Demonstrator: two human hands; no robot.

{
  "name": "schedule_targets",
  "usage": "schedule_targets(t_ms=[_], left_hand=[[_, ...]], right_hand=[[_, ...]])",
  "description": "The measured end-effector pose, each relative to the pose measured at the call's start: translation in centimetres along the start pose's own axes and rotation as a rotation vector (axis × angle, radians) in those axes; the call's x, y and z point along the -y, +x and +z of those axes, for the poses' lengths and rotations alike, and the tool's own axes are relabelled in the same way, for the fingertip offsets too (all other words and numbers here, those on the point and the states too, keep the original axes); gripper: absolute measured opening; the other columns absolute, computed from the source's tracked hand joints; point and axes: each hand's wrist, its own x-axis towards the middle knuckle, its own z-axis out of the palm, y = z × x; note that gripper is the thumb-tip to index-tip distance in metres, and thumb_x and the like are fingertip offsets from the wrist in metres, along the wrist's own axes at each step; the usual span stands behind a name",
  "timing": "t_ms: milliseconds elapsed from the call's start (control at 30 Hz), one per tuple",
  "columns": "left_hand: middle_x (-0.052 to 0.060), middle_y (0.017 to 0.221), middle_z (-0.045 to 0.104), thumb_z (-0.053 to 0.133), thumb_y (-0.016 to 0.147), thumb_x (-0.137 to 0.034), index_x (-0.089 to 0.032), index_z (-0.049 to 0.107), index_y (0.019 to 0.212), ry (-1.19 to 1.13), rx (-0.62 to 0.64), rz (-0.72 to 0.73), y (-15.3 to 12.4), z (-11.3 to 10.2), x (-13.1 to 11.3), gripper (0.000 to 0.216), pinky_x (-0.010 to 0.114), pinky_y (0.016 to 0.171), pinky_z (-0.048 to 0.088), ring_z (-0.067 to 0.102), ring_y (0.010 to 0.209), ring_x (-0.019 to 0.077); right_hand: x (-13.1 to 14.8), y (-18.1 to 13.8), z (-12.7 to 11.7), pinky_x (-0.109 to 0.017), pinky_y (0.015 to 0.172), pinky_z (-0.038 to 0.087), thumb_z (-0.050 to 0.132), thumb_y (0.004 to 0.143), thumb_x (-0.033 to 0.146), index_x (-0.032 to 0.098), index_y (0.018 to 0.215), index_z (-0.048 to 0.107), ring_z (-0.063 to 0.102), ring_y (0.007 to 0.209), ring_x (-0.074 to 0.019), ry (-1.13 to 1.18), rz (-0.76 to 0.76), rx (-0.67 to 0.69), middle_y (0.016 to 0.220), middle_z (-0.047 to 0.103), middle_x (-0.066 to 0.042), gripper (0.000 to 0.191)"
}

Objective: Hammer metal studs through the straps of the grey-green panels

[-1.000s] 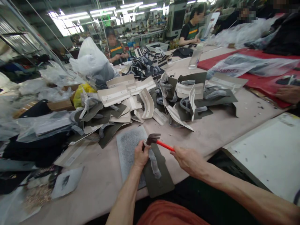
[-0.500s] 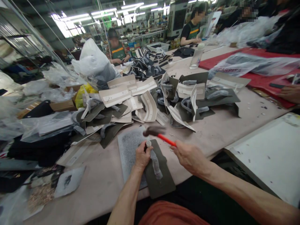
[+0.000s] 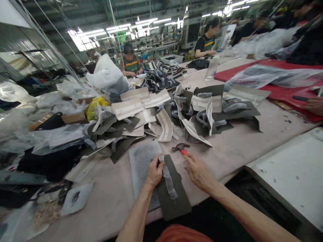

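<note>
My left hand is closed around a short, round-topped metal punch, held upright at the far end of a plastic-wrapped handle. That handle lies along a dark olive panel. Under the panel's left part is a grey, speckled slab. On the right, my right hand grips a claw hammer by its red handle. Its dark head is low over the table, right of the punch and apart from it; I cannot tell whether it touches the tabletop. The punch's lower tip is hidden.
A loose pile of beige-backed panels with wrapped handles spreads ahead. Plastic bags crowd the left, near a pad with a dark patch. A white board lies right. A co-worker's hand shows at the right edge.
The hammer head, blurred above the punch before, has dropped down and to the right. My left hand still holds the punch on the panel. The view has tilted up slightly.
</note>
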Motion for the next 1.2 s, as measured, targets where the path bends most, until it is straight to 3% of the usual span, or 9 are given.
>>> schedule_targets(t_ms=[100, 167, 300, 467, 567, 667, 833, 1000, 1200], left_hand=[[0.008, 0.112, 0.073, 0.058, 0.085, -0.019, -0.018, 0.061, 0.124, -0.032, 0.032, -0.019, 0.4, -0.6, -0.9, 0.04, 0.036, 0.097, 0.05, 0.068, 0.104, 0.0219], [0.006, 0.104, 0.075, 0.059, 0.08, -0.016, -0.017, 0.066, 0.114, -0.017, 0.046, -0.021, 0.7, -0.8, -1.2, 0.035, 0.035, 0.093, 0.051, 0.069, 0.097, 0.0208], [0.003, 0.083, 0.075, 0.068, 0.072, -0.02, -0.015, 0.071, 0.087, -0.045, -0.068, -0.078, 1.4, 0.0, -2.0, 0.016, 0.029, 0.077, 0.053, 0.068, 0.078, 0.0188], [0.002, 0.076, 0.07, 0.08, 0.069, -0.038, -0.014, 0.066, 0.091, -0.223, -0.743, -0.035, 4.3, 0.0, -8.0, 0.036, 0.024, 0.064, 0.053, 0.065, 0.065, 0.0143], [0.003, 0.081, 0.071, 0.08, 0.071, -0.039, -0.014, 0.063, 0.099, -0.319, -0.753, 0.182, 5.3, -2.5, -12.6, 0.04, 0.027, 0.069, 0.056, 0.068, 0.069, 0.0146], [0.004, 0.086, 0.073, 0.077, 0.076, -0.037, -0.015, 0.062, 0.102, -0.351, -0.751, 0.278, 4.4, -4.7, -14.4, 0.038, 0.031, 0.075, 0.058, 0.07, 0.075, 0.0163], [0.006, 0.088, 0.074, 0.077, 0.076, -0.035, -0.014, 0.066, 0.1, -0.245, -0.638, 0.08, 1.8, -4.7, -9.4, 0.033, 0.028, 0.072, 0.058, 0.071, 0.078, 0.0172], [0.008, 0.09, 0.075, 0.077, 0.074, -0.033, -0.013, 0.067, 0.098, -0.311, -0.563, -0.127, 0.7, -3.0, -3.5, 0.032, 0.029, 0.079, 0.057, 0.071, 0.083, 0.0183], [0.007, 0.094, 0.075, 0.074, 0.077, -0.034, -0.016, 0.066, 0.1, -0.322, -0.425, -0.117, 1.0, -1.8, -2.6, 0.03, 0.03, 0.082, 0.055, 0.071, 0.086, 0.0187]], right_hand=[[3.6, 0.4, 0.2, -0.037, 0.093, 0.043, 0.048, 0.085, 0.01, 0.021, 0.132, 0.046, 0.05, 0.113, -0.023, 0.22, -0.347, 0.089, 0.128, 0.051, -0.011, 0.048], [5.4, 0.7, 0.8, -0.035, 0.088, 0.044, 0.046, 0.082, 0.006, 0.021, 0.13, 0.047, 0.051, 0.105, -0.0211, 0.261, -0.421, 0.156, 0.118, 0.054, -0.009, 0.051], [6.9, 0.8, 3.0, -0.036, 0.082, 0.042, 0.044, 0.082, 0.005, 0.019, 0.116, 0.056, 0.05, 0.093, -0.0216, 0.081, -0.317, 0.167, 0.106, 0.056, -0.009, 0.039], [7.9, 1.0, 3.2, -0.035, 0.078, 0.042, 0.048, 0.084, 0.013, 0.016, 0.099, 0.06, 0.053, 0.091, -0.0222, -0.06, -0.34, 0.191, 0.115, 0.056, -0.013, 0.019], [8.7, 2.3, 1.1, -0.031, 0.072, 0.042, 0.048, 0.079, 0.008, 0.016, 0.101, 0.059, 0.057, 0.087, -0.0204, -0.089, -0.258, 0.158, 0.117, 0.058, -0.012, 0.025], [9.5, 3.5, -1.2, -0.029, 0.064, 0.039, 0.047, 0.078, 0.007, 0.017, 0.108, 0.057, 0.061, 0.079, -0.0193, -0.115, -0.055, 0.139, 0.102, 0.064, -0.01, 0.033], [9.8, 2.8, -1.2, -0.031, 0.063, 0.04, 0.051, 0.09, 0.03, 0.018, 0.115, 0.056, 0.067, 0.076, -0.0236, -0.016, 0.095, 0.15, 0.087, 0.071, -0.008, 0.028], [9.2, 1.1, 1.1, -0.029, 0.067, 0.043, 0.052, 0.094, 0.046, 0.023, 0.116, 0.061, 0.07, 0.08, -0.0228, 0.169, 0.184, -0.034, 0.091, 0.074, -0.006, 0.032], [9.2, 0.8, 1.9, -0.031, 0.071, 0.045, 0.049, 0.095, 0.045, 0.021, 0.124, 0.058, 0.071, 0.083, -0.0243, 0.206, 0.254, -0.115, 0.099, 0.074, -0.01, 0.038]])
